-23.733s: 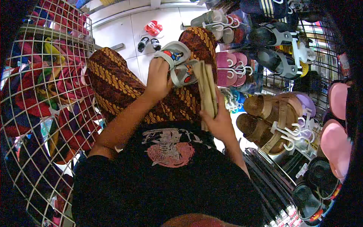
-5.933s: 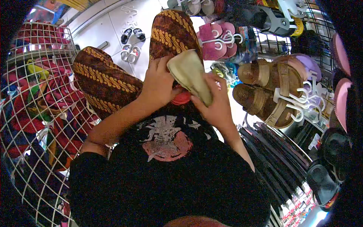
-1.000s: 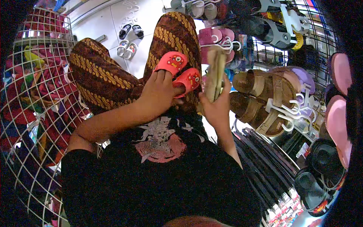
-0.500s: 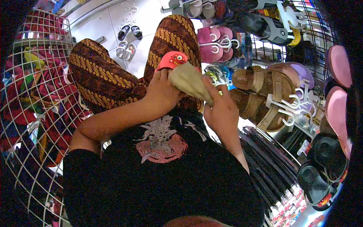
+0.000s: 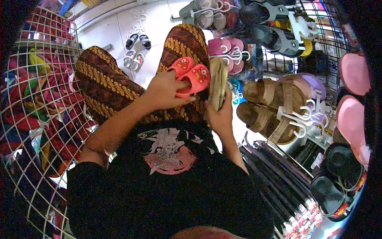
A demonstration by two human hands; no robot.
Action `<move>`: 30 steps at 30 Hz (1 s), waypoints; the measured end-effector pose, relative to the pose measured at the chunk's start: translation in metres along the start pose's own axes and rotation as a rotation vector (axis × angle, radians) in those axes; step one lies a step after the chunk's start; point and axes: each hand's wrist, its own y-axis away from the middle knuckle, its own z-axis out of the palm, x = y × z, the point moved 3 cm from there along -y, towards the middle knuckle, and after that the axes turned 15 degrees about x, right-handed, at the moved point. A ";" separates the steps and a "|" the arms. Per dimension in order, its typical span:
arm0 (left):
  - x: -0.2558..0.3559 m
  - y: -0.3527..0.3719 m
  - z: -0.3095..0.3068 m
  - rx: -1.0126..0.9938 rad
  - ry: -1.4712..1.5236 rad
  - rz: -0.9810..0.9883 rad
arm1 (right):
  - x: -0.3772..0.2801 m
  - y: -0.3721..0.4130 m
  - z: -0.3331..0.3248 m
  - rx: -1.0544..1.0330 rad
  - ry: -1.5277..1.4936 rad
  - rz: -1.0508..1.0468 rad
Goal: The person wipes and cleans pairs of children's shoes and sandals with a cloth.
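A pair of small red sandals (image 5: pixel 197 81) with eye-like decorations rests over my lap, above the brown patterned trousers (image 5: pixel 109 81). My left hand (image 5: pixel 167 91) holds the pair from the left, its fingers partly inside the openings. Just to the right, my right hand (image 5: pixel 221 115) grips a folded beige cloth (image 5: pixel 217 81), which stands upright beside the sandals. A narrow gap separates the cloth from the sandals.
On the left stands a white wire basket (image 5: pixel 38 85) with colourful items. Brown sandals (image 5: pixel 270 97), pink sandals (image 5: pixel 352 119) and black sandals (image 5: pixel 332 191) hang at the right. Two small pairs lie on the tiled floor (image 5: pixel 105 32), including white sandals (image 5: pixel 137 61).
The cloth has moved off the red sandals to the right with my right hand. Both sandals now show, turned more toward the camera in my left hand.
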 end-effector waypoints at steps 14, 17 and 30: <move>-0.065 -0.003 -0.048 0.341 0.771 -0.714 | -0.060 -0.064 0.038 0.183 0.146 -0.537; -0.069 0.000 -0.048 0.374 0.776 -0.564 | -0.082 -0.049 0.036 0.112 0.191 -0.835; -0.071 -0.024 -0.036 0.567 1.779 -0.950 | -0.081 -0.060 0.052 0.154 0.123 -0.571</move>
